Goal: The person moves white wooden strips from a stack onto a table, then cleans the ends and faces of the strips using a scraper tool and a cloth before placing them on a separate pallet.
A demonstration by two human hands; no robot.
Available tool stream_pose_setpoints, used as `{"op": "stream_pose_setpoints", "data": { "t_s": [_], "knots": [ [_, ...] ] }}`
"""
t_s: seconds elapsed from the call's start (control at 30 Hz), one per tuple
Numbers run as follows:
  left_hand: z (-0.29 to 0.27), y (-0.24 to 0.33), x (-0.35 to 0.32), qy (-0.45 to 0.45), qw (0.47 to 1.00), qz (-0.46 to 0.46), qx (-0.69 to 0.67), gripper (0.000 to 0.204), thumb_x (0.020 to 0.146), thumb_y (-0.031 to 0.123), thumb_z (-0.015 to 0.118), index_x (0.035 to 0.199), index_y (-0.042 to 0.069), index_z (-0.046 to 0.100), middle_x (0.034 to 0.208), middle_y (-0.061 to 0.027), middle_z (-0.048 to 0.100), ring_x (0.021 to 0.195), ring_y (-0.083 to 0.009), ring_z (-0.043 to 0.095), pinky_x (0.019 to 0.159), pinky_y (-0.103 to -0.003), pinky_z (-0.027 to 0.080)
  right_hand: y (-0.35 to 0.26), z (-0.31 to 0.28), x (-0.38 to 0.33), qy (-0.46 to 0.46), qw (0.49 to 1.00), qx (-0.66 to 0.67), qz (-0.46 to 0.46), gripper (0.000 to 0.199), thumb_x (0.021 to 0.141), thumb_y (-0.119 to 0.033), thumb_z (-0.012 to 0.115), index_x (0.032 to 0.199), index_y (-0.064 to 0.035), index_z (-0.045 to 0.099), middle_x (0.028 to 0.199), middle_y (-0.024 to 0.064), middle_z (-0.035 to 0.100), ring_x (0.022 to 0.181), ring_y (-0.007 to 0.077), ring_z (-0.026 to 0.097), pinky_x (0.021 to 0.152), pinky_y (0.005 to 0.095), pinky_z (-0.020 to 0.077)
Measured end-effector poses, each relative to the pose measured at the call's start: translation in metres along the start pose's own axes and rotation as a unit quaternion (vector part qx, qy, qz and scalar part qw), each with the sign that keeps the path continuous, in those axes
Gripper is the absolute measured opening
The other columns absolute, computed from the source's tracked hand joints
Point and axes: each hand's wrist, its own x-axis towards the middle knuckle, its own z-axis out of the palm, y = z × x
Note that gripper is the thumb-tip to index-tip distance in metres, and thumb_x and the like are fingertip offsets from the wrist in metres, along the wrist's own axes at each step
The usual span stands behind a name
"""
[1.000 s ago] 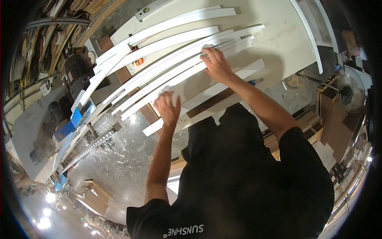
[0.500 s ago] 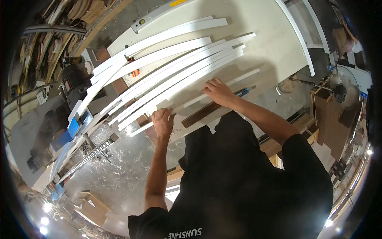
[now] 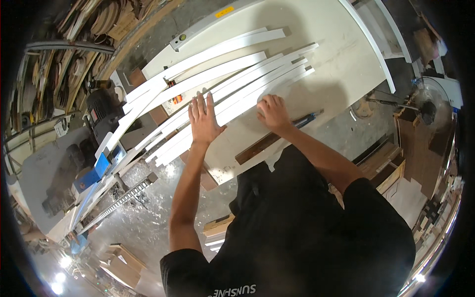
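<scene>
Spreads left hand (image 3: 204,127), with fingers apart, over long, slim, smooth white strips (image 3: 247,97) lying across flat cream worktop (image 3: 341,49); curls right hand (image 3: 273,112) just beside the strips, cannot say whether clamped on anything.

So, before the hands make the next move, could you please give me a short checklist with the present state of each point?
1. Left hand open over the white strips: ok, fingers spread.
2. Right hand holding nothing: cannot tell, its fingers are curled.
3. Right-hand ends of the white strips even: not ok, they are staggered.
4. Dark brown bar apart from the white strips: ok.
5. Spirit level apart from the white strips: ok, it lies beyond them.
</scene>
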Motion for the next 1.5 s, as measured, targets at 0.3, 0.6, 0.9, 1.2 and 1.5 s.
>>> {"op": "stream_pose_setpoints", "data": {
  "t_s": [0.3,0.6,0.9,1.2,1.5],
  "knots": [
    [-0.002,-0.004,0.024,-0.049,0.995,0.070,0.046,0.141,0.064,0.040,0.101,0.172,0.009,0.016,0.160,-0.0276,0.035,0.148,-0.0470,0.036,0.127,-0.059,0.026,-0.060,0.014,-0.062,-0.095,0.908,0.335,0.235,0.059,0.087,-0.032,0.086,0.132,-0.0042,0.058,0.127,0.0160,0.058,0.122,0.0352,0.059,0.106,0.0480,0.0486],
    [-0.006,0.017,0.042,-0.131,0.988,0.050,0.066,0.150,0.062,0.040,0.102,0.174,0.016,0.005,0.160,-0.0291,0.035,0.151,-0.0498,0.034,0.130,-0.061,0.018,-0.056,0.037,-0.034,-0.150,0.609,0.629,0.460,0.078,0.093,-0.044,0.085,0.145,0.0048,0.052,0.127,0.0133,0.065,0.117,0.0205,0.061,0.101,0.0367,0.0513],
    [-0.006,0.057,0.079,-0.147,0.985,0.068,0.056,0.149,0.061,0.038,0.100,0.175,0.020,0.005,0.159,-0.0346,0.034,0.143,-0.0503,0.042,0.121,-0.063,0.031,-0.070,0.034,-0.069,-0.157,0.544,0.678,0.469,0.066,0.097,-0.034,0.084,0.143,0.0018,0.055,0.118,0.0055,0.067,0.100,0.0121,0.063,0.090,0.0282,0.0525],
    [-0.041,0.069,0.077,-0.201,0.977,0.064,-0.015,0.149,0.061,0.037,0.099,0.175,0.022,0.005,0.155,-0.0340,0.038,0.141,-0.0488,0.043,0.118,-0.061,0.037,-0.073,0.026,-0.051,-0.174,0.591,0.683,0.392,0.101,0.095,-0.041,0.085,0.166,0.0029,0.029,0.161,0.0179,0.049,0.142,0.0259,0.051,0.114,0.0422,0.0445],
    [-0.201,0.108,0.029,-0.031,0.950,0.102,-0.293,0.143,0.059,0.027,0.094,0.174,0.006,0.012,0.153,-0.0320,0.042,0.141,-0.0476,0.047,0.122,-0.051,0.038,-0.106,-0.101,0.050,-0.133,0.684,0.712,0.084,0.053,0.083,-0.036,0.091,0.113,0.0058,0.077,0.098,0.0118,0.077,0.102,0.0200,0.068,0.092,0.0360,0.0534]
  ]
}}
